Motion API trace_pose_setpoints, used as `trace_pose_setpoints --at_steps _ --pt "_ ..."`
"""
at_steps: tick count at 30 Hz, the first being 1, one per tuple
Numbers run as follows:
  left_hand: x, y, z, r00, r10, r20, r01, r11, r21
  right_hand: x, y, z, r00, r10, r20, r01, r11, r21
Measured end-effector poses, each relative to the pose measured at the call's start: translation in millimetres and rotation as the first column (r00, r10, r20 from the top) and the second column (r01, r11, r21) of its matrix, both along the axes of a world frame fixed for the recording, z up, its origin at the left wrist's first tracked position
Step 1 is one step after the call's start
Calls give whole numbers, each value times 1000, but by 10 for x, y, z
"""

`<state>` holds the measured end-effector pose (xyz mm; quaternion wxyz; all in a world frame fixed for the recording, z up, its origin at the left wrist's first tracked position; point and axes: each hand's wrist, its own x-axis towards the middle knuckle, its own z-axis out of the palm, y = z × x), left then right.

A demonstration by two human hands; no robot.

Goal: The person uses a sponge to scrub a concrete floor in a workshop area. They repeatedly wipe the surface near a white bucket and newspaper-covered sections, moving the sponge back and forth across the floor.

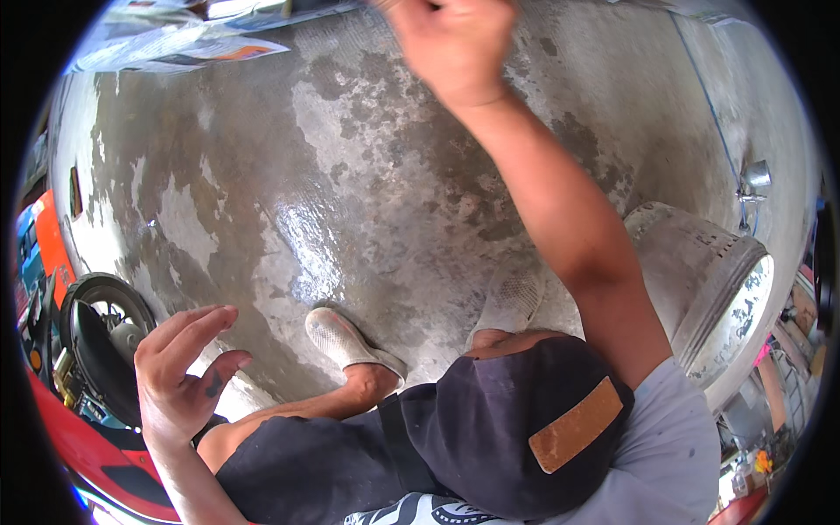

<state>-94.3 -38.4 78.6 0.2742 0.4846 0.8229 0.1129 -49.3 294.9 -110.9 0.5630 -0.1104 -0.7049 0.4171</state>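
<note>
My left hand (184, 367) is raised at the lower left with its fingers bent and the thumb apart. Nothing is in it, and a dark mark shows near the base of the thumb. It appears near the motorcycle wheel in the picture. My right arm reaches far forward to the top edge, where my right hand (459, 46) is blurred and its fingers are cut off. Whether that hand holds anything cannot be told. Below lies dark cloth (499, 407) bearing a brown patch (577, 425). Two pale perforated shoes (338, 335) stand on the concrete floor (249, 216).
Printed sheets (177, 49) lie along the top left. A motorcycle wheel (108, 295) and red bodywork (111, 459) are at left. A grimy bucket-like container (695, 262) stands at right, near a tap (751, 195) on a blue pipe (712, 108). The floor has wet patches.
</note>
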Motion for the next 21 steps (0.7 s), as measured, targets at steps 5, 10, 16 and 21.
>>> trace_pose_setpoints --at_steps 5,10,16,21 --pt "-59 -54 16 999 25 42 -23 999 -45 -90 3 -8 994 7 -109 1 997 73" --pt "-54 -57 -1 999 17 37 -14 998 -63 41 13 48 998 -68 8 68 998 7" --pt "-35 -93 -15 999 41 26 -40 997 -59 58 67 40 994 -113 12 112 992 64" --pt "-51 -123 -8 998 56 32 -54 995 -81 -90 -12 -68 995 -97 -38 102 977 187"
